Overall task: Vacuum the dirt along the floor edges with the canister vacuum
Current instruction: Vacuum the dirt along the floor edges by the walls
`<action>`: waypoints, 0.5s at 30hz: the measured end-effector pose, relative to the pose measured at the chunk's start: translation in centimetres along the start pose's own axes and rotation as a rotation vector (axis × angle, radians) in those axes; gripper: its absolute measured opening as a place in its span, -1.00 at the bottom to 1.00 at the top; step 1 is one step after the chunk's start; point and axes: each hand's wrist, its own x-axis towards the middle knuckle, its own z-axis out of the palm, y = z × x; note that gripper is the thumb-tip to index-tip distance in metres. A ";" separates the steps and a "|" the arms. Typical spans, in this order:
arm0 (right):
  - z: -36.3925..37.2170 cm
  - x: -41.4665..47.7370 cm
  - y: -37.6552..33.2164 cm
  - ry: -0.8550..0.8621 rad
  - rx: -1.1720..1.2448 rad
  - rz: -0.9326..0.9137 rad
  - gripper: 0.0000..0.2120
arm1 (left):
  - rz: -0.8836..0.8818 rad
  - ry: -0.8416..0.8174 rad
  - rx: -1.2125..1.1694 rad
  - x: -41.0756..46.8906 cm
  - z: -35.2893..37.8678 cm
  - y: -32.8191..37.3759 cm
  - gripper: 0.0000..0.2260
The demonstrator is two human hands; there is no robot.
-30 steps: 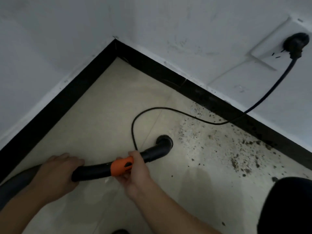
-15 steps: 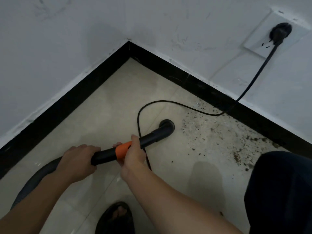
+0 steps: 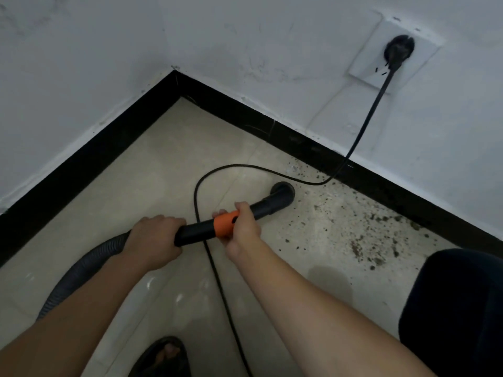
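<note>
The person holds the black vacuum tube (image 3: 196, 234) with both hands, which sit apart with a bare stretch of tube between them. The left hand (image 3: 152, 238) is wrapped around the rear end, where the ribbed grey hose (image 3: 81, 270) joins and curves off to the lower left. The right hand (image 3: 242, 227) has its fingers curled round the orange collar (image 3: 224, 225) further forward. The tube slants up to the right and ends in a round black nozzle (image 3: 283, 191) turned down to the pale tiled floor (image 3: 163, 172), at the left edge of a scatter of dark dirt (image 3: 367, 240) lying along the black baseboard (image 3: 245, 112). A black power cord (image 3: 362, 131) runs from a plug (image 3: 398, 50) in the white wall socket (image 3: 367, 66), loops over the floor just behind the nozzle and crosses the tube between the hands. A foot in a dark sandal (image 3: 163, 357) shows at the bottom edge, and dark clothing (image 3: 457, 308) at the lower right
</note>
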 end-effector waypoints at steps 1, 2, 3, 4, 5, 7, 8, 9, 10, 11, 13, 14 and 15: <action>0.3 0.2 -0.6 0.000 -0.006 -0.010 -0.90 | -0.012 0.013 -0.006 0.3 -0.1 0.1 -0.89; 0.6 0.5 -1.1 0.009 -0.015 -0.024 -0.92 | -0.029 0.026 -0.012 0.5 -0.3 0.2 -0.89; 0.9 0.8 -1.6 0.020 -0.022 -0.045 -0.94 | -0.043 0.035 -0.017 0.7 -0.3 0.4 -0.89; 1.1 1.1 -2.1 0.033 -0.023 -0.074 -0.93 | -0.052 0.042 -0.024 1.1 -0.2 0.8 -0.90; 1.3 1.4 -2.5 0.055 -0.021 -0.105 -0.89 | -0.054 0.050 -0.036 1.5 -0.2 1.3 -0.90; 1.5 1.8 -2.7 0.100 -0.009 -0.151 -0.73 | -0.043 0.068 -0.039 2.3 -0.4 2.3 -0.89; 1.5 1.8 -2.5 0.102 -0.021 -0.163 -0.66 | -0.034 0.076 -0.026 2.6 -0.6 2.6 -0.90; 1.5 1.6 -2.0 0.089 -0.044 -0.165 -0.62 | -0.024 0.078 -0.009 2.7 -0.8 2.7 -0.90; 1.4 1.6 -1.4 0.079 -0.066 -0.162 -0.60 | -0.016 0.074 0.008 2.7 -0.9 2.7 -0.89; 1.3 1.6 -1.0 0.078 -0.078 -0.161 -0.60 | -0.014 0.067 0.019 2.5 -0.9 2.5 -0.89; 1.2 2.0 -1.3 0.104 -0.081 -0.178 -0.65 | -0.017 0.061 -0.002 2.1 -0.4 2.1 -0.89; 1.2 2.3 -2.0 0.116 -0.079 -0.188 -0.67 | -0.021 0.061 -0.028 1.9 0.0 2.0 -0.90; 1.1 2.6 -2.8 0.129 -0.074 -0.197 -0.69 | -0.025 0.055 -0.051 1.8 0.3 1.8 -0.91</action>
